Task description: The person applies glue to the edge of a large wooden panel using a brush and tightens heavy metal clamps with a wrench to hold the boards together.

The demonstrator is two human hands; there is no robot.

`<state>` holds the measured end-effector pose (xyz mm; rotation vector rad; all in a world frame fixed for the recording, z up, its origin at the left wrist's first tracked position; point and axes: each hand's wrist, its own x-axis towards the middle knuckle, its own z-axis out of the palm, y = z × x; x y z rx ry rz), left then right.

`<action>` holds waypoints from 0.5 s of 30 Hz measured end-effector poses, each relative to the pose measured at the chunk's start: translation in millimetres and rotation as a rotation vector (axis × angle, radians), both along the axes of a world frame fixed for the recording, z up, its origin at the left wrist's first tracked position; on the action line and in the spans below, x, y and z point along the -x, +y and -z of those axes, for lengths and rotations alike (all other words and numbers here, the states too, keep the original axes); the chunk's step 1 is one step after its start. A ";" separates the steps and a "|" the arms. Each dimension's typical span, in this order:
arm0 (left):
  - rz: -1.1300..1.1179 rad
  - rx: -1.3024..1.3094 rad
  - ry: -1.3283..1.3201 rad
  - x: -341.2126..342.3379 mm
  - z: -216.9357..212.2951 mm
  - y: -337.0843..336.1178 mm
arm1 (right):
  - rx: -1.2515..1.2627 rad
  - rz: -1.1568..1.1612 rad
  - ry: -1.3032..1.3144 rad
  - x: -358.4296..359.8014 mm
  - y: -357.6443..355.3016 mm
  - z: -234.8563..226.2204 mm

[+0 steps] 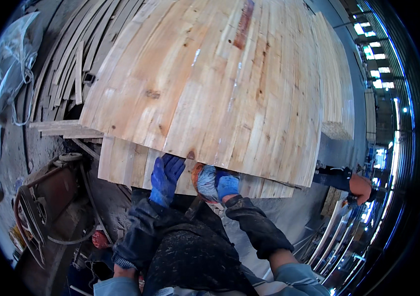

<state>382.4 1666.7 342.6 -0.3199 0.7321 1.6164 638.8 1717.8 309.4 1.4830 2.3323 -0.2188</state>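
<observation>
A large pale wooden sheet [210,84] made of joined strips lies on top of a similar lower sheet [121,165]. My left hand [165,178], in a blue glove, lies on the lower sheet with its fingertips tucked under the near edge of the top sheet. My right hand [228,187], also in a blue glove, grips a round roll with an orange rim [204,181] just below that same edge. Both dark, dusty sleeves come up from the lower edge.
Another person's arm [350,181] reaches in at the right, by the sheets' right corner. Loose wooden strips [67,64] are piled at the upper left next to a plastic bag [10,69]. A rusty machine with hoses [42,207] stands at lower left. Leaning strips [333,232] stand at lower right.
</observation>
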 end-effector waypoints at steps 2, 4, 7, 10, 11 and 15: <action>0.258 0.114 0.297 -13.6 28.6 -30.7 | 0.021 -0.053 -0.036 13.1 -3.3 -5.8; 0.493 0.142 0.722 -55.3 69.6 -84.6 | 0.069 -0.128 -0.060 18.3 -1.5 -11.0; 1.011 0.026 1.002 -99.6 62.3 -122.2 | 0.120 -0.200 -0.036 12.0 -3.5 -16.3; 1.092 0.089 0.917 -116.1 46.2 -119.2 | 0.065 -0.316 0.013 7.3 -9.5 -14.8; 1.113 0.107 0.956 -118.4 45.1 -117.1 | 0.071 -0.369 0.028 2.9 -15.0 -13.1; 1.185 0.209 1.110 -115.9 39.0 -108.6 | 0.290 -0.564 0.066 -7.8 -23.0 -31.5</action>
